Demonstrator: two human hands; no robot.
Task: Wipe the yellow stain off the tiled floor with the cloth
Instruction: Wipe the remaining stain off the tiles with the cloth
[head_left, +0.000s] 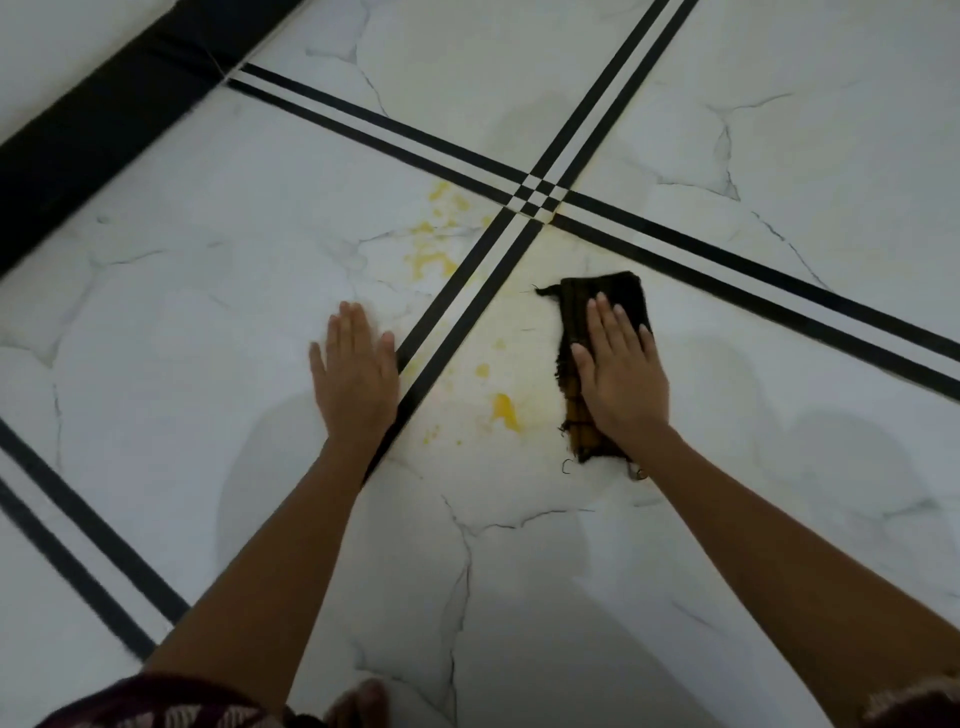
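Floor (208, 322): white marbled tiles, divided by paired black bands (675, 254) that cross ahead of the hands. A broad black border (104, 119) runs along the upper left edge.

Stain (506, 410): yellow, in scattered patches on two tiles. The heaviest blot lies between the two hands, just left of the near end of the cloth (615, 293) and apart from it. Smaller spots lie above it and to its lower left. A second cluster lies on the tile across the bands, ahead of the left hand and near the crossing. A faint yellowish film shows on the tile around the cloth.

Cloth: dark, folded into a long strip with frayed edges, lying flat on the floor to the right of the blot. Its near left edge shows yellow-brown colouring.

Right grip (621, 374): released, palm down, fingers straight and close together, pressing flat on the cloth. The far end and left edge of the cloth show beyond it.

Left grip (358, 374): released, palm down on bare tile, fingers straight, thumb side just beside the bands.

Both forearms (270, 545) are bare. A dark red patterned garment (156, 706) shows at the bottom edge
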